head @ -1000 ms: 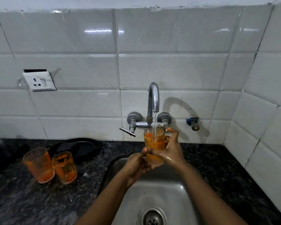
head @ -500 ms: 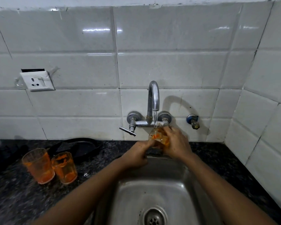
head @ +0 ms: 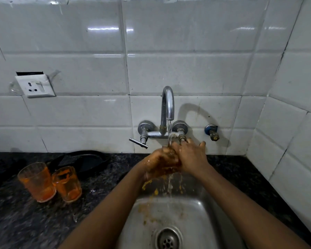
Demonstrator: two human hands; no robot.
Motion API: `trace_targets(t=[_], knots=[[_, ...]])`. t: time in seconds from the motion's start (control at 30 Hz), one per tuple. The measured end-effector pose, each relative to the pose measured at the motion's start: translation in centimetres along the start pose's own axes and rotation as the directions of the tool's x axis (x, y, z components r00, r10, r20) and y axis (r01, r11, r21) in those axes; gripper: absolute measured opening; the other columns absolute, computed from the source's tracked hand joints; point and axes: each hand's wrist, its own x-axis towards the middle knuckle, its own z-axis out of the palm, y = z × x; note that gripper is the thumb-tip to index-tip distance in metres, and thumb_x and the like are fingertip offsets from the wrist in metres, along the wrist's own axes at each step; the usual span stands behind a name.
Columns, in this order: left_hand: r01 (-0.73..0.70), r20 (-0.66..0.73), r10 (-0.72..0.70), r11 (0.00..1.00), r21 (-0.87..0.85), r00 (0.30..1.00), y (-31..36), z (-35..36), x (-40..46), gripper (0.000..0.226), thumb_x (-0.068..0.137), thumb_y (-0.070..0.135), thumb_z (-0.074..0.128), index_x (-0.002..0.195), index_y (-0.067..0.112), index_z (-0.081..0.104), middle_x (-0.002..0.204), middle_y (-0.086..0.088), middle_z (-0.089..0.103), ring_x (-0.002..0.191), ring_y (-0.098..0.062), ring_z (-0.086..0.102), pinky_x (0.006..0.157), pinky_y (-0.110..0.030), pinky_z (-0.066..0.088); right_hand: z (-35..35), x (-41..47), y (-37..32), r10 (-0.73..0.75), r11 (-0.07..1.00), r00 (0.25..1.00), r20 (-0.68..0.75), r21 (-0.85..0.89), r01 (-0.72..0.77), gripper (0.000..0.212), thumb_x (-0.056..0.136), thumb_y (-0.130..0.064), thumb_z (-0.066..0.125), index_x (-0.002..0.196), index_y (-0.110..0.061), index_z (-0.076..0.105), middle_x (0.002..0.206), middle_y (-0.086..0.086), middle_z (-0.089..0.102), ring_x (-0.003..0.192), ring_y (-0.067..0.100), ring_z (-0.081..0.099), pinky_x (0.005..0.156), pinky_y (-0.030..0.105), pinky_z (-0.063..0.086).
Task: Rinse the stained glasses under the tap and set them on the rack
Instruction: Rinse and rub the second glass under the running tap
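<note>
Water runs from the chrome tap (head: 167, 105) onto my two hands over the steel sink (head: 197, 220). My left hand (head: 157, 165) wraps around a stained glass (head: 170, 153), which is almost wholly hidden between my hands. My right hand (head: 191, 157) grips the glass from the right, fingers partly spread. Orange-tinted water spills from the hands, and orange flecks lie on the sink's wall and floor. Two more orange-stained glasses stand upright on the counter at the left, a taller glass (head: 37, 182) touching a shorter glass (head: 68, 184).
A dark flat pan (head: 86, 159) lies behind the two glasses on the black speckled counter (head: 25, 221). A wall socket (head: 35, 85) is at the upper left. The tap's lever (head: 138, 142) juts left; a blue valve (head: 212, 131) sits right. Tiled walls close the back and right.
The glass went from upright and filling under the stream to tipped and enclosed by both hands. Orange water now pours into the sink, leaving flecks there.
</note>
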Motion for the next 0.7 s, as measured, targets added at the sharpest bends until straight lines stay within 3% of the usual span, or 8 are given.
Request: trace_targets(t=[0.03, 0.13, 0.3, 0.37, 0.47, 0.53, 0.6, 0.7], knots=[[0.006, -0.082, -0.017, 0.99, -0.139, 0.996, -0.4, 0.1, -0.2, 0.012, 0.079, 0.016, 0.054, 0.081, 0.014, 0.066, 0.079, -0.006, 0.068, 0.079, -0.021, 0.063, 0.079, -0.035, 0.05, 0.0, 0.1, -0.4, 0.016, 0.998, 1.0, -0.003, -0.066, -0.016, 0.052, 0.08, -0.038, 0.066, 0.125, -0.028, 0.043, 0.13, 0.003, 0.052, 0.127, 0.024, 0.037, 0.102, 0.05, 0.025], [0.048, -0.362, -0.183, 0.935, -0.352, 0.914, -2.0, 0.5, 0.6, 0.045, 0.094, 0.042, 0.034, 0.077, 0.012, 0.062, 0.064, -0.007, 0.066, 0.062, -0.02, 0.061, 0.057, -0.025, 0.047, 0.3, 0.2, -1.7, -0.011, 0.952, 1.0, 0.009, -0.306, 0.013, 0.052, 0.084, -0.032, 0.061, 0.132, -0.025, 0.041, 0.135, 0.005, 0.049, 0.131, 0.028, 0.031, 0.104, 0.049, 0.023], [0.192, -0.475, -0.302, 0.944, -0.267, 0.826, -3.9, 0.5, 1.2, 0.028, 0.092, 0.015, 0.038, 0.07, 0.01, 0.054, 0.064, -0.006, 0.052, 0.052, -0.016, 0.049, 0.047, -0.023, 0.042, -0.2, 0.3, -2.4, -0.019, 0.902, 1.0, -0.003, -0.431, 0.016, 0.05, 0.086, -0.031, 0.059, 0.132, -0.021, 0.042, 0.134, 0.006, 0.05, 0.127, 0.028, 0.034, 0.103, 0.045, 0.025], [0.176, -0.459, -0.263, 0.959, -0.224, 0.849, -4.2, -0.2, 1.3, 0.024, 0.091, 0.009, 0.04, 0.077, 0.005, 0.059, 0.065, -0.008, 0.055, 0.05, -0.016, 0.051, 0.048, -0.027, 0.046, -0.4, 0.0, -1.8, -0.014, 0.926, 1.0, -0.006, -0.378, 0.011, 0.049, 0.087, -0.029, 0.058, 0.132, -0.022, 0.043, 0.134, 0.006, 0.05, 0.128, 0.028, 0.034, 0.104, 0.048, 0.024], [0.027, -0.45, -0.066, 0.995, -0.094, 0.891, -3.2, -1.1, 1.3, 0.016, 0.087, 0.007, 0.055, 0.095, -0.002, 0.066, 0.085, -0.017, 0.066, 0.071, -0.022, 0.062, 0.07, -0.036, 0.054, -0.2, -0.2, -0.4, 0.011, 0.973, 1.0, -0.006, -0.229, -0.012, 0.05, 0.084, -0.027, 0.062, 0.129, -0.023, 0.042, 0.13, 0.004, 0.053, 0.125, 0.026, 0.039, 0.101, 0.049, 0.029], [-0.028, -0.3, 0.034, 0.999, 0.023, 0.953, -2.2, -0.9, 1.4, 0.014, 0.085, 0.004, 0.057, 0.094, -0.003, 0.065, 0.091, -0.017, 0.066, 0.081, -0.022, 0.063, 0.082, -0.036, 0.053, 0.3, -0.2, 0.5, -0.003, 0.995, 1.0, 0.003, -0.101, 0.003, 0.052, 0.081, -0.031, 0.066, 0.125, -0.024, 0.04, 0.125, 0.004, 0.054, 0.119, 0.025, 0.044, 0.096, 0.045, 0.037], [-0.047, -0.154, 0.07, 0.988, 0.147, 0.986, -0.9, 0.2, 1.2, 0.013, 0.088, -0.001, 0.05, 0.088, 0.0, 0.063, 0.09, -0.016, 0.064, 0.087, -0.024, 0.063, 0.09, -0.038, 0.051, 0.8, -0.2, 1.3, -0.038, 0.999, 0.999, 0.005, 0.029, 0.038, 0.061, 0.075, -0.036, 0.071, 0.125, -0.024, 0.038, 0.123, 0.005, 0.054, 0.114, 0.024, 0.047, 0.091, 0.04, 0.042], [-0.048, -0.12, 0.071, 0.982, 0.182, 0.99, 0.0, 1.4, 1.0, 0.035, 0.096, 0.019, 0.032, 0.108, -0.004, 0.056, 0.112, -0.025, 0.059, 0.108, -0.036, 0.056, 0.101, -0.049, 0.042, 1.3, -0.3, 2.2, -0.032, 0.979, 0.998, -0.056, 0.201, 0.042, 0.074, 0.066, -0.039, 0.078, 0.128, -0.023, 0.04, 0.123, 0.005, 0.055, 0.112, 0.023, 0.049, 0.094, 0.037, 0.042]])
